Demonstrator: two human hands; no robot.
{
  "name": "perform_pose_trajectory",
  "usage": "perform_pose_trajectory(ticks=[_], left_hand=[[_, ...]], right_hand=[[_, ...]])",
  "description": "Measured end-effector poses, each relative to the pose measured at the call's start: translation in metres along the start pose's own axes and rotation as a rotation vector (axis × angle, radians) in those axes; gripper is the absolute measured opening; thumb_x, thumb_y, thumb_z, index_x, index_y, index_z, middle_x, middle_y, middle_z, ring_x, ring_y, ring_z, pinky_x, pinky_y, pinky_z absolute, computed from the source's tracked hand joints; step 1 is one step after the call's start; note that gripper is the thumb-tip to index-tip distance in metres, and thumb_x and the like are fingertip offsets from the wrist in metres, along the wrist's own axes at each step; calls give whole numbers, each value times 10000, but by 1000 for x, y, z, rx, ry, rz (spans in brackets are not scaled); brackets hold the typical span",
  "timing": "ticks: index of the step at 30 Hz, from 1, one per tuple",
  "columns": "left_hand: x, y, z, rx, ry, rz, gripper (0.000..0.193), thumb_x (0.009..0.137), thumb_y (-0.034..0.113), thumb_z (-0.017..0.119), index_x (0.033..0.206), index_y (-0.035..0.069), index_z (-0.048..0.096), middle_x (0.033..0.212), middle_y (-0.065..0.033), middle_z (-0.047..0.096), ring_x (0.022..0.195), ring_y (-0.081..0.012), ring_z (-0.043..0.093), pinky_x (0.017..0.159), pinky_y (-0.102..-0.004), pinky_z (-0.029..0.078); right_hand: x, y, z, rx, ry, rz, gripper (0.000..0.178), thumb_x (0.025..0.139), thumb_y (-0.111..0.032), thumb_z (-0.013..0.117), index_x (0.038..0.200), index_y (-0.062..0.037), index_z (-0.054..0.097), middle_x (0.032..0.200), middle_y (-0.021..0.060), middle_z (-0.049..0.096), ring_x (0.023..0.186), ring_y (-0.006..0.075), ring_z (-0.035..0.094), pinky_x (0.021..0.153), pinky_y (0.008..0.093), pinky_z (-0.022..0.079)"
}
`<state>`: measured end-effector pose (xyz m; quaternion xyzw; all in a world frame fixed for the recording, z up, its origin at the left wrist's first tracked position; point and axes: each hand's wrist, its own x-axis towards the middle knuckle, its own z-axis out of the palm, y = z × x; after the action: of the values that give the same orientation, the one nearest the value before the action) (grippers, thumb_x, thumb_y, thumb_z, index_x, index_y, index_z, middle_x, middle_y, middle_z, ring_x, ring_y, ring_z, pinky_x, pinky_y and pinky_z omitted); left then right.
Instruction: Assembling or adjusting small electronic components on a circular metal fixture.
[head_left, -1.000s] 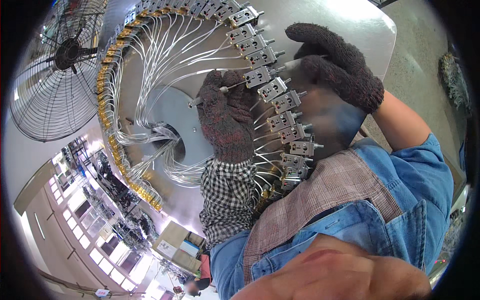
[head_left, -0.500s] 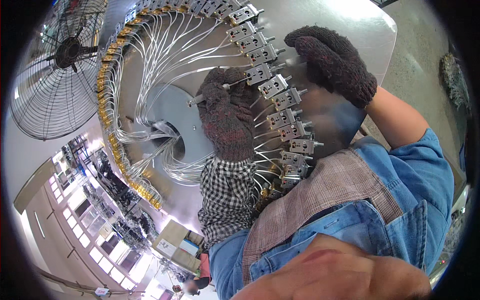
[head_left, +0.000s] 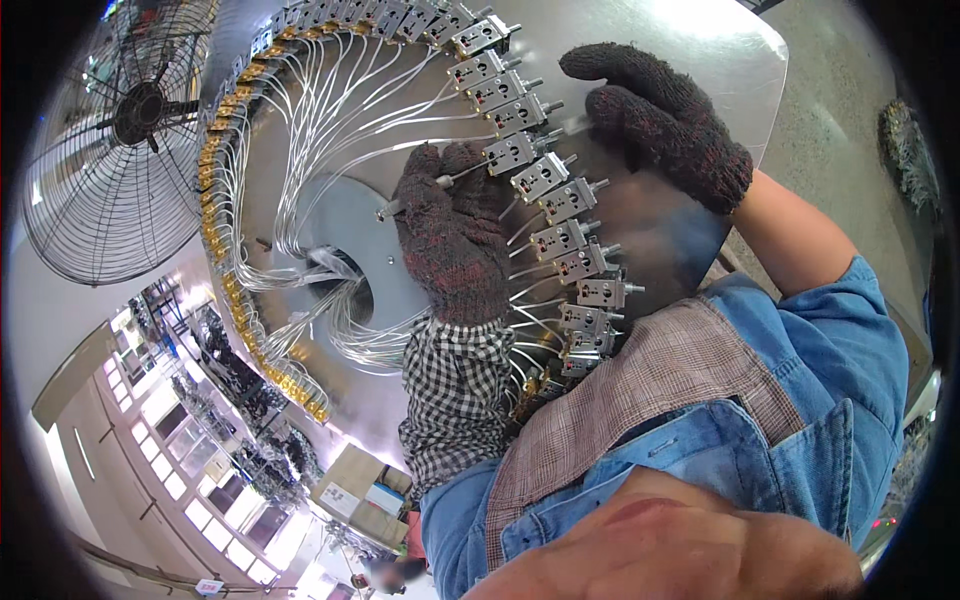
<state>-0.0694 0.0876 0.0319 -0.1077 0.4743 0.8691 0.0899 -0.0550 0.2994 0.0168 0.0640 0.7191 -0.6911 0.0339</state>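
Observation:
My left hand, in a dark knitted glove, is closed near the inner side of the ring of metal boxes. A thin metal rod with a thicker end juts from its fingers toward one small silver box. A short metal end also sticks out of the glove's other side. My right hand, gloved too, is held beyond the boxes' shafts with its fingers stretched out and apart. Its palm side is hidden. Thin whitish tubes run from the boxes to a central hole.
A round metal table carries the ring of boxes around a grey disc. Brass-coloured fittings line its far-left arc. A wire-caged fan stands at the left. Cartons and another person are behind at lower left.
My right hand's upper finger has spread away from the others. The boxes have shifted slightly leftward, and the rod in my left hand has moved a little left and down.

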Motion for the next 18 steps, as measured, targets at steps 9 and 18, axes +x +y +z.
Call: perform_pose_trajectory(ticks=[9, 18], left_hand=[[-8, 3, 2, -24, -2, 14, 273, 895, 226, 493, 1079, 25, 498, 1026, -126, 571, 926, -259, 589, 811, -412, 525], [-28, -6, -20, -141, -192, -43, 320, 899, 216, 484, 1185, 74, 460, 1108, -130, 556, 1066, -298, 533, 872, -480, 481]], right_hand=[[-6, 10, -9, 261, -60, -64, 370, 861, -288, 550, 1196, -133, 519, 803, 57, 588, 633, 100, 545, 504, 231, 453], [-22, 6, -23, 209, -73, 122, 354, 863, -247, 543, 1194, -123, 519, 808, 49, 586, 657, 101, 550, 499, 217, 456]])
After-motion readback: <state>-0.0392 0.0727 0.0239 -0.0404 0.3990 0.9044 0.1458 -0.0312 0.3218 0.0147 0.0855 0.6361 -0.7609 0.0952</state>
